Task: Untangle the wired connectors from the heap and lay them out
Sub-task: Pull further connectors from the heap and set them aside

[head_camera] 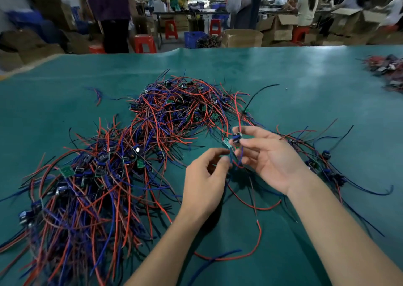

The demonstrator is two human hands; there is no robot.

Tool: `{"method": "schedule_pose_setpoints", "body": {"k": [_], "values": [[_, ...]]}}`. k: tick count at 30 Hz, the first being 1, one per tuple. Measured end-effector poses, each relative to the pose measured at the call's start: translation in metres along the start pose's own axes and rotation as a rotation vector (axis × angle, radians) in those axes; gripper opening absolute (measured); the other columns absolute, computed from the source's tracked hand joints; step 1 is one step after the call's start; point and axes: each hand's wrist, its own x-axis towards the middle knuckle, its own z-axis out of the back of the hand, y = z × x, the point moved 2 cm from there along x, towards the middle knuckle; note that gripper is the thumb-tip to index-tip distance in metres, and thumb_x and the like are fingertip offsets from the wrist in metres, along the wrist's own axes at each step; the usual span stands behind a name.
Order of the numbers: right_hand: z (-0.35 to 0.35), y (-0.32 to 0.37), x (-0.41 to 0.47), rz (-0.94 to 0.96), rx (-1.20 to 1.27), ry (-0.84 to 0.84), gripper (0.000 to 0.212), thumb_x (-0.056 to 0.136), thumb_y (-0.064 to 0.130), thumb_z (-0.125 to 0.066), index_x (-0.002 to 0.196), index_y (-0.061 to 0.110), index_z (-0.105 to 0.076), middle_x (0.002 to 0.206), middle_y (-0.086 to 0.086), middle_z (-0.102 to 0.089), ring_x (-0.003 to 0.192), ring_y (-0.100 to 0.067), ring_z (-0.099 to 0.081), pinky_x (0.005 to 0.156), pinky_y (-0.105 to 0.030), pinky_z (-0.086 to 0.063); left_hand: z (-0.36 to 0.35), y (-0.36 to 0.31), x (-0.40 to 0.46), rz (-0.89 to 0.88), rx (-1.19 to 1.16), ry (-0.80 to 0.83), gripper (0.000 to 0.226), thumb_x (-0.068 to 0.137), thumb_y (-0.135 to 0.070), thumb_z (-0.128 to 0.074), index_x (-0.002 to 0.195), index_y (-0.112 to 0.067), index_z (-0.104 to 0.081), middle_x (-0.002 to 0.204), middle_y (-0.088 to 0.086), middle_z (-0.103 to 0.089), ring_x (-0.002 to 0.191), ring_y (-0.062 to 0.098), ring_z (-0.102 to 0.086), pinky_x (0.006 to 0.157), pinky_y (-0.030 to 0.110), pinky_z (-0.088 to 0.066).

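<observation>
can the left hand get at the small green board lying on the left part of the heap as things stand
Probably yes, once freed. The green board lies atop the heap, uncovered, but the left hand is pinching a blue wire.

This is a factory assembly floor, a busy workshop for small electronics. A wide table (305,78) covered in a green mat carries a large heap of wired connectors (122,155). Beyond it stand open cardboard boxes (281,27), red plastic stools (145,44) and a blue crate (194,39), while seated workers (307,4) bend over long benches at the back.
</observation>
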Motion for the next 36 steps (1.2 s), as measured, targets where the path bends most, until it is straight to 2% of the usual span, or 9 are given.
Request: {"method": "schedule_pose_setpoints", "body": {"k": [4, 10, 13, 17, 21, 25, 28, 33, 36], "values": [[-0.007, -0.008, 0.001, 0.014, -0.073, 0.001, 0.025, 0.089, -0.008, -0.060, 0.108, 0.003, -0.072, 0.091, -0.014, -0.073, 0.065, -0.017, -0.061, 0.051, -0.018, -0.047, 0.001, 0.001, 0.001, -0.008, -0.049, -0.012, 0.033, 0.092, -0.040, -0.053, 0.105, -0.017, -0.073, 0.081, -0.007, -0.073, 0.069, 0.008, -0.063, 0.071, 0.034, -0.053], [-0.013, -0.015, -0.002, 0.089, -0.139, -0.005, 0.023, 0.085, -0.019, -0.062, 0.096, -0.001, -0.072, 0.081, -0.014, -0.070, 0.065, -0.018, -0.068, 0.060, -0.025, -0.059, 0.000, 0.004, 0.001, 0.014, -0.001, -0.088, 0.018, 0.098, -0.030, -0.060, 0.095, -0.016, -0.071, 0.080, -0.001, -0.074, 0.076, 0.024, -0.068, 0.072, 0.040, -0.057], [-0.010, -0.012, -0.002, 0.118, -0.228, -0.012, 0.022, 0.079, -0.017, -0.071, 0.093, 0.000, -0.070, 0.078, -0.015, -0.070, 0.065, -0.020, -0.069, 0.063, -0.028, -0.061, 0.002, 0.004, 0.001, 0.029, -0.006, -0.148, 0.014, 0.098, -0.028, -0.061, 0.090, -0.017, -0.066, 0.076, -0.005, -0.069, 0.067, 0.015, -0.062, 0.065, 0.028, -0.050], [-0.005, -0.003, -0.005, 0.132, -0.399, 0.027, 0.015, 0.079, -0.006, -0.079, 0.087, 0.007, -0.075, 0.079, -0.015, -0.075, 0.071, -0.022, -0.071, 0.065, -0.027, -0.060, 0.004, 0.006, 0.000, 0.052, 0.013, -0.218, 0.017, 0.098, -0.033, -0.059, 0.088, -0.020, -0.059, 0.078, -0.003, -0.067, 0.070, 0.019, -0.064, 0.067, 0.033, -0.052], [0.003, 0.003, -0.010, 0.025, -0.495, 0.308, 0.019, 0.081, 0.017, -0.077, 0.098, 0.011, -0.080, 0.104, -0.014, -0.078, 0.098, -0.024, -0.073, 0.071, -0.027, -0.059, 0.005, 0.006, 0.000, 0.036, 0.005, -0.262, 0.014, 0.099, -0.030, -0.059, 0.089, -0.020, -0.055, 0.077, -0.004, -0.069, 0.070, 0.007, -0.065, 0.066, 0.018, -0.049], [0.011, 0.003, -0.017, -0.143, -0.550, 0.651, 0.059, 0.070, -0.004, -0.077, 0.127, 0.011, -0.070, 0.132, -0.011, -0.069, 0.118, -0.019, -0.065, 0.085, -0.026, -0.054, 0.007, 0.008, 0.003, 0.038, -0.036, -0.266, 0.009, 0.098, -0.022, -0.061, 0.092, -0.022, -0.054, 0.074, -0.012, -0.074, 0.070, 0.003, -0.069, 0.066, 0.015, -0.050], [0.020, 0.010, -0.021, -0.159, -0.546, 0.786, 0.075, 0.068, 0.001, -0.079, 0.140, 0.012, -0.060, 0.142, -0.010, -0.062, 0.130, -0.022, -0.057, 0.089, -0.029, -0.052, 0.007, 0.009, 0.002, 0.031, -0.070, -0.243, 0.009, 0.098, -0.015, -0.061, 0.095, -0.023, -0.056, 0.075, -0.012, -0.074, 0.067, 0.006, -0.070, 0.064, 0.020, -0.054], [0.008, -0.003, -0.003, 0.004, -0.479, 0.078, 0.015, 0.091, 0.020, -0.073, 0.099, 0.007, -0.077, 0.090, -0.013, -0.074, 0.069, -0.015, -0.062, 0.051, -0.022, -0.044, 0.004, 0.008, 0.002, 0.013, -0.118, -0.171, 0.018, 0.099, -0.004, -0.054, 0.095, -0.021, -0.057, 0.076, -0.003, -0.074, 0.052, 0.011, -0.062, 0.056, 0.020, -0.049], [-0.008, -0.020, 0.004, 0.042, -0.357, -0.058, 0.014, 0.094, 0.016, -0.069, 0.095, 0.004, -0.076, 0.078, -0.007, -0.068, 0.054, -0.010, -0.054, 0.043, -0.020, -0.038, 0.002, 0.007, 0.002, 0.017, -0.107, -0.099, 0.020, 0.098, -0.005, -0.057, 0.089, -0.022, -0.061, 0.072, 0.001, -0.072, 0.050, 0.013, -0.059, 0.054, 0.023, -0.049]]}}
